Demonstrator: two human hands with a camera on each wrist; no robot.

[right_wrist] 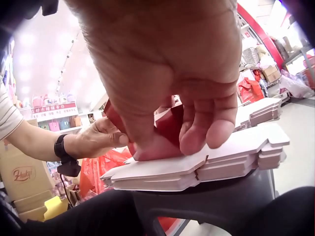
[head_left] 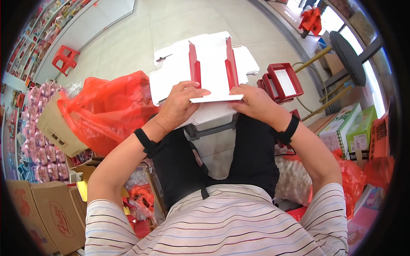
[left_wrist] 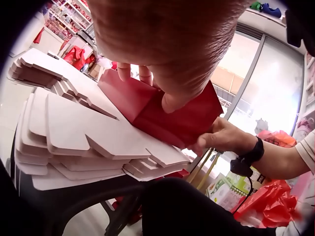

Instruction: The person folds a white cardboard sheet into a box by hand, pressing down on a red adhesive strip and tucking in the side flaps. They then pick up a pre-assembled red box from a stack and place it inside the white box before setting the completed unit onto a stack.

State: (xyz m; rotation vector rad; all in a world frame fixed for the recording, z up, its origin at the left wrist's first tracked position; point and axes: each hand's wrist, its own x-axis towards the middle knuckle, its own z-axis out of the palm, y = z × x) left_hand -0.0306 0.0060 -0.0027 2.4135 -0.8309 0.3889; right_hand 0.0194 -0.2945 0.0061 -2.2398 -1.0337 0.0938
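A cardboard box blank (head_left: 211, 64), white inside and red outside, lies on a stack of white flat blanks (head_left: 168, 83). Its two red sides stand raised, and its near flap is folded up toward the body. At the left near corner, my left hand (head_left: 181, 104) pinches the card between thumb and fingers. My right hand (head_left: 258, 104) grips the opposite near corner. In the left wrist view the red outer face (left_wrist: 172, 120) shows between both hands. The stack rests on a dark grey stool (head_left: 211, 130) between the knees.
Red finished trays (head_left: 284, 83) sit on the floor at right, beside a round-seated stool (head_left: 348, 57). A red plastic bag (head_left: 115, 111) bulges at left, near brown cartons (head_left: 55, 213). Printed boxes (head_left: 361, 132) crowd the right side. A red plastic stool (head_left: 65, 59) stands farther off.
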